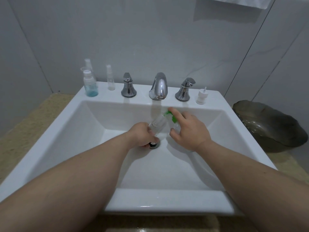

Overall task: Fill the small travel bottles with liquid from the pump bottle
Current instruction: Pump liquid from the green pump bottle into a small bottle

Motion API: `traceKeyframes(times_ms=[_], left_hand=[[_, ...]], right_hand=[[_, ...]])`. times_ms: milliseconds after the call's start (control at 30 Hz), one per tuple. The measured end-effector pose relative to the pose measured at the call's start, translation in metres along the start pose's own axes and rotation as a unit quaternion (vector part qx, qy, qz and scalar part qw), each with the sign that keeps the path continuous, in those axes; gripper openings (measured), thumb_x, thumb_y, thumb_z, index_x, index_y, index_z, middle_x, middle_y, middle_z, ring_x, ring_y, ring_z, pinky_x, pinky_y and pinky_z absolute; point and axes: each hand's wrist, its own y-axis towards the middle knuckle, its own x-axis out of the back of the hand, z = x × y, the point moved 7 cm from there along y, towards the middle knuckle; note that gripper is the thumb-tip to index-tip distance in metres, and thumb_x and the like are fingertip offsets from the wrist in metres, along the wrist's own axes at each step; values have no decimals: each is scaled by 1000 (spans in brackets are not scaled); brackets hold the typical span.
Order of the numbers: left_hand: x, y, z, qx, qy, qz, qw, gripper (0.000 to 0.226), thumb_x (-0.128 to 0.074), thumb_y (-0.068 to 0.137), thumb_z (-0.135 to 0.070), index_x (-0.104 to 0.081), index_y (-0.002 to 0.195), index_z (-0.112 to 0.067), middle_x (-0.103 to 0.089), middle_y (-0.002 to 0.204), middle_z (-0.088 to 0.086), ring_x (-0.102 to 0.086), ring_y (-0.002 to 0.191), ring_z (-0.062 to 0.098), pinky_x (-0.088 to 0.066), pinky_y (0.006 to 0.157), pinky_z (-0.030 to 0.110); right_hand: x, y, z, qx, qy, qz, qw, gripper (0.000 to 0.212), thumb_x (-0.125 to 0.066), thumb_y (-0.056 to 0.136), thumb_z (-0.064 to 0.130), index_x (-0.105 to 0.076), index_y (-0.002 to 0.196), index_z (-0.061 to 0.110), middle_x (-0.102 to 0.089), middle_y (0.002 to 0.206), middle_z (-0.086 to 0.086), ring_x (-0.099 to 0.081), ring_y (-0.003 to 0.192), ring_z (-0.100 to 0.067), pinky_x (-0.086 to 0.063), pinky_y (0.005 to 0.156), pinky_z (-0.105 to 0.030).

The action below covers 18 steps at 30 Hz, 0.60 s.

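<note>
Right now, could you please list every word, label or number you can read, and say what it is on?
None can be read. The blue-liquid bottle, spray bottle and white cap on the sink ledge show no print; the clear bottle in the left hand and green-topped bottle in the right hand are blurred.

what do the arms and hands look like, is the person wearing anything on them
Two bare hands, the left hand and right hand, with no gloves. The left forearm and right forearm are bare to the frame edge: no sleeves show. No watch, bracelet or ring is visible on the wrists or fingers.
</note>
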Motion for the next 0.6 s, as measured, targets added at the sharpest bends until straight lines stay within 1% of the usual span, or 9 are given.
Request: traceKeyframes(times_ms=[100, 267, 367, 433, 467, 533, 567, 600], left_hand=[[0, -1, -1, 0, 2, 4, 1000, 26, -82, 79, -23, -58, 83, -13, -66, 74, 7, -64, 58, 22, -52, 59, 30], [0, -5, -4, -3, 5, 1, 1000, 26, -82, 80, -20, -56, 80, -15, -65, 73, 5, -63, 56, 20, -50, 55, 27], [-1, -6, -5, -3, -2, 4, 1000, 24, -81, 81, -18, -57, 83, -13, -65, 75, 6, -63, 55, 19, -50, 53, 26], [-1, -5, -5, -4, -3, 5, 1000, 25, -81, 81, -17, -57, 84, -13, -65, 75, 7, -63, 56, 20, -52, 56, 30], [-1, -5, -5, -5, 0, 5, 1000, 25, -81, 80, -18, -57, 84, -13, -65, 76, 7, -63, 58, 21, -55, 58, 33], [-1, -5, -3, -2, 9, 2, 1000, 25, -82, 79, -21, -59, 87, -12, -67, 78, 8, -63, 62, 23, -59, 69, 41], [0, -5, -3, -1, 10, 1, 1000, 26, -82, 79, -22, -60, 88, -12, -67, 79, 8, -64, 64, 24, -60, 72, 42], [0, -5, -3, 0, 9, 0, 1000, 26, -82, 79, -22, -61, 89, -12, -67, 79, 7, -64, 64, 24, -60, 73, 41]], right_hand=[[1, 1, 1, -5, 2, 2, 1000, 72, -62, 89, 39, -35, 155, 35, -56, 108, -3, -55, 96, -31, -49, 76, -38], [0, 2, 0, -5, 10, 7, 1000, 70, -62, 88, 40, -34, 152, 37, -56, 106, -1, -55, 96, -30, -50, 76, -38], [1, 1, -1, -1, 23, 2, 1000, 69, -63, 86, 39, -36, 150, 36, -56, 105, -1, -56, 94, -31, -49, 75, -37], [1, 2, -1, -2, 27, 0, 1000, 68, -63, 86, 39, -37, 149, 36, -56, 104, -1, -56, 93, -31, -50, 75, -37], [1, 2, -1, -3, 28, 0, 1000, 68, -63, 86, 39, -37, 148, 36, -56, 104, 0, -56, 93, -31, -51, 75, -38], [1, 2, 0, -3, 30, 0, 1000, 66, -63, 85, 39, -37, 146, 37, -57, 104, 0, -57, 93, -31, -53, 76, -40], [1, 2, 0, -4, 33, 0, 999, 66, -62, 84, 39, -37, 145, 37, -57, 104, 0, -57, 93, -31, -54, 76, -41], [1, 2, 0, -4, 35, -1, 999, 65, -62, 84, 39, -37, 144, 37, -57, 103, -1, -57, 93, -31, -54, 76, -41]])
